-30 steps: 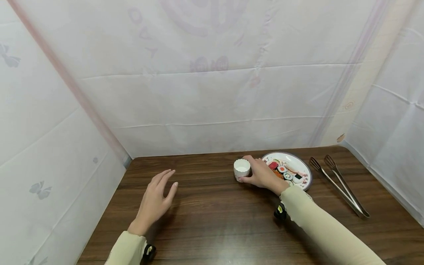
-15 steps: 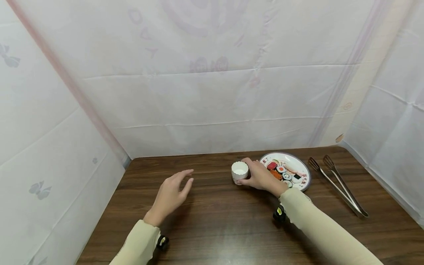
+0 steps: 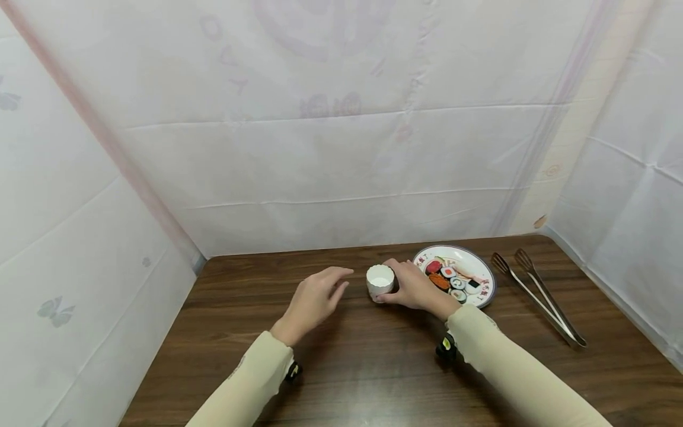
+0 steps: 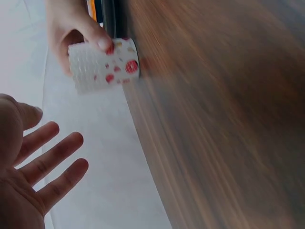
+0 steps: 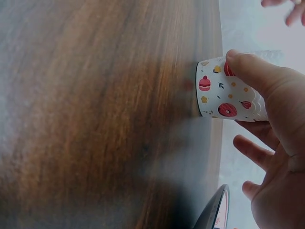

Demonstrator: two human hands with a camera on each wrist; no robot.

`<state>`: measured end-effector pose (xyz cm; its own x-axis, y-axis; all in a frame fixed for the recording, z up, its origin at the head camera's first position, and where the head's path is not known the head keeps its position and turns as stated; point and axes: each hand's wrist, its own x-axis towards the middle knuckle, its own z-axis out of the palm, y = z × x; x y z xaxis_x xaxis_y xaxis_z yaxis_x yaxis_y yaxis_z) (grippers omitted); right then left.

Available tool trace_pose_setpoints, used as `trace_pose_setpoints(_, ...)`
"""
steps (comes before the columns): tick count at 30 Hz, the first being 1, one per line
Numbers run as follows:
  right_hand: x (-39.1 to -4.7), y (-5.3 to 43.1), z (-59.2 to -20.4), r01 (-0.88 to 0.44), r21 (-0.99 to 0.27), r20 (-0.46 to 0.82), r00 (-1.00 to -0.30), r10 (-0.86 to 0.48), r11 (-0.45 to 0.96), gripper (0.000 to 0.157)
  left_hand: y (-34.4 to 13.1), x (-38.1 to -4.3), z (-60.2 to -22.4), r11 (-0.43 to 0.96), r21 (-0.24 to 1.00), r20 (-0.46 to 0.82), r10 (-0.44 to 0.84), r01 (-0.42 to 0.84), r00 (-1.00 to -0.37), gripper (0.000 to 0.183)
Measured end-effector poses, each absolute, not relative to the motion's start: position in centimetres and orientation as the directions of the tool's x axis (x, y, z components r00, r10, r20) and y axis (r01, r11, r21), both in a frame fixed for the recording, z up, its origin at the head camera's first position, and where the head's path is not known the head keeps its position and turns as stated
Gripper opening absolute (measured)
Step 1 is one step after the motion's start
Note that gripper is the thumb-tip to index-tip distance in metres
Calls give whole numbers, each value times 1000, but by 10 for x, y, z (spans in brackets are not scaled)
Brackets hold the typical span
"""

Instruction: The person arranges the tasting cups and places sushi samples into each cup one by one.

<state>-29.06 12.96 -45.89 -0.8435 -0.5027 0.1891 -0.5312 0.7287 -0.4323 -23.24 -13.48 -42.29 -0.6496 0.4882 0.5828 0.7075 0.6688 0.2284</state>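
Note:
A white stack of paper cupcake cups (image 3: 380,284) stands upright on the dark wooden table, left of the plate. Scalloped rims and a red dessert print show on the cupcake cups (image 4: 107,69) in the left wrist view. My right hand (image 3: 418,289) pinches the stack from its right side, thumb in front; in the right wrist view that thumb presses on the printed cupcake cups (image 5: 224,95). My left hand (image 3: 315,299) hovers left of the stack, apart from it, with fingers extended and nothing held. Spread fingers of the left hand (image 4: 28,176) also appear in the left wrist view.
A round plate (image 3: 465,253) with a sushi print lies right of the cups, partly behind my right hand. Metal tongs (image 3: 533,296) lie spread farther right. White patterned cloth (image 3: 320,178) hangs behind and beside the table (image 3: 352,379).
My left hand has moved right, toward the cupcake cups. The right hand, still pinching them, has shifted slightly left and nearer with the stack. The plate and tongs stay in place.

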Motion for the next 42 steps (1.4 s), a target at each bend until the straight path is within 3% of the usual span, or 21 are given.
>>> trace_pose_setpoints(8, -286, 129, -458, -543, -442, 207, -836, -508, 714, 66, -102, -240, -421, 575, 217, 563, 586, 789, -582, 15)
trace_pose_setpoints(14, -286, 131, -460, -566, -426, 237, -823, -516, 706, 64, -90, -240, -422, 594, 215, 486, 623, 775, -612, 23)
trace_pose_setpoints(21, -285, 129, -459, -558, -424, 234, -828, -509, 713, 63, -86, -242, -423, 624, 213, 410, 642, 752, -648, 18)
trace_pose_setpoints(42, -281, 129, -457, -511, -454, 199, -857, -476, 730, 63, -81, -247, -429, 645, 160, 398, 651, 748, -647, 11)
